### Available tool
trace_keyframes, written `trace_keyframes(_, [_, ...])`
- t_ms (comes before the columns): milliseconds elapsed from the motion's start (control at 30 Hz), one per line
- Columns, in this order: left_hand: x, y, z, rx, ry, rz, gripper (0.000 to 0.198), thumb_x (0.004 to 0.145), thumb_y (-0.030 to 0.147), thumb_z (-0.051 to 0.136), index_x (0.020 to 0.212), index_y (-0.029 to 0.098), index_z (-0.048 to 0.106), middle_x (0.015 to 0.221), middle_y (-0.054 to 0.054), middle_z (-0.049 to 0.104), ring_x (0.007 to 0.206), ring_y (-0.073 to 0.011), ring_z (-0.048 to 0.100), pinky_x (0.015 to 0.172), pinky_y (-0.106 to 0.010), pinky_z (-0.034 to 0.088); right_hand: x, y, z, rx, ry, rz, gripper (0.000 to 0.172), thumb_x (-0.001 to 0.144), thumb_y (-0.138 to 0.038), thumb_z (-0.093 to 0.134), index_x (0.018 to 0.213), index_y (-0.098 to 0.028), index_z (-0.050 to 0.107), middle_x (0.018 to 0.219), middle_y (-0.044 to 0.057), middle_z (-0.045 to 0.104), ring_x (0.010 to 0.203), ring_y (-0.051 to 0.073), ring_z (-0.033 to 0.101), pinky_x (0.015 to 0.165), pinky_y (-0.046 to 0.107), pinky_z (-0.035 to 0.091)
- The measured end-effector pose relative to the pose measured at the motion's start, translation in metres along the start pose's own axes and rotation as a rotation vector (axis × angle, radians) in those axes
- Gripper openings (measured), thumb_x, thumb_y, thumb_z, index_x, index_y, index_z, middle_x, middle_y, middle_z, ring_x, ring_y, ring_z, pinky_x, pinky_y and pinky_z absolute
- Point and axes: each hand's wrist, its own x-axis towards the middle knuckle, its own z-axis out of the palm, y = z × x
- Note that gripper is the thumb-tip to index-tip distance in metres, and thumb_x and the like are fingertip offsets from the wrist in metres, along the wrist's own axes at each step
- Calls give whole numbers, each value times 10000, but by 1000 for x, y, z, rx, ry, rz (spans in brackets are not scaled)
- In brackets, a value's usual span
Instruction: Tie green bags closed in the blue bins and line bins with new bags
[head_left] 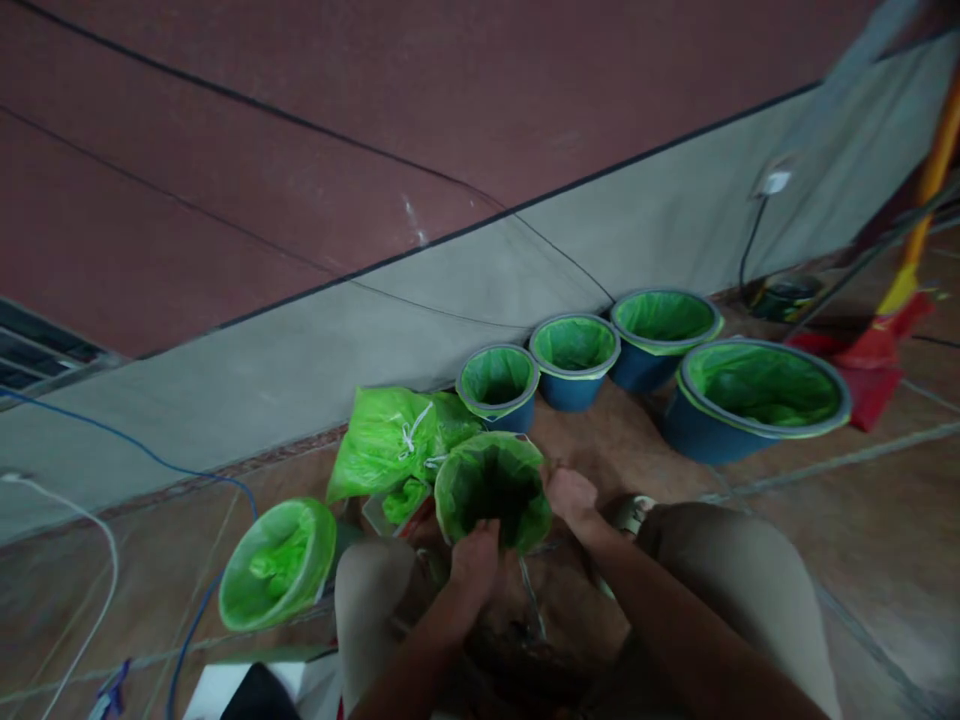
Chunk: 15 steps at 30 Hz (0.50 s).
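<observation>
A green garbage bag (459, 487) lines a round bin between my knees, its mouth spread wide and its inside dark. My left hand (476, 558) is at the near rim, its fingers closed over the bag's edge. On the right side of the mouth, my right hand (570, 492) is closed on the edge of the same bag. Most of the bin's outer wall is hidden under the bag. Just behind and to the left sit tied green bags (390, 435) with white drawstrings, beside a small container (379, 512) holding crumpled green plastic.
Blue bins (577, 390) with green liners and grey rims stand along the wall; a larger one (712, 435) is at right. A green-lined bin (244, 600) tilts at left. A red dustpan (874, 385), a blue cable (187, 625) and a white cord (114, 560) are nearby.
</observation>
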Motion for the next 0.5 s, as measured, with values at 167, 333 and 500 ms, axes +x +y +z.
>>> trace_keyframes(167, [19,-23,-26,-71,183,-259,469,977,295,478,1418,139,514,1321,-158,642,1160,-234,657,977,-314,509,16,-14,-16,-13,152,-158,400,1020,-300,364,1206,-135,677,1120,180,716,1050,250,681,892,321,489])
trace_keyframes(333, [74,-33,-66,-115,289,-31,411,949,180,485,1346,169,595,1317,-99,660,1240,-205,594,1108,-304,421,34,-40,-20,-21,231,-306,374,1015,-221,373,1133,-159,722,1152,140,700,1135,248,593,1034,334,377])
trace_keyframes(500, [151,-19,-80,-112,228,274,415,923,92,421,1249,185,662,1271,-65,685,1209,-182,596,1118,-312,420,47,-38,-4,15,219,-265,382,1011,-213,382,1184,-147,717,1178,125,691,1102,242,583,1033,322,366])
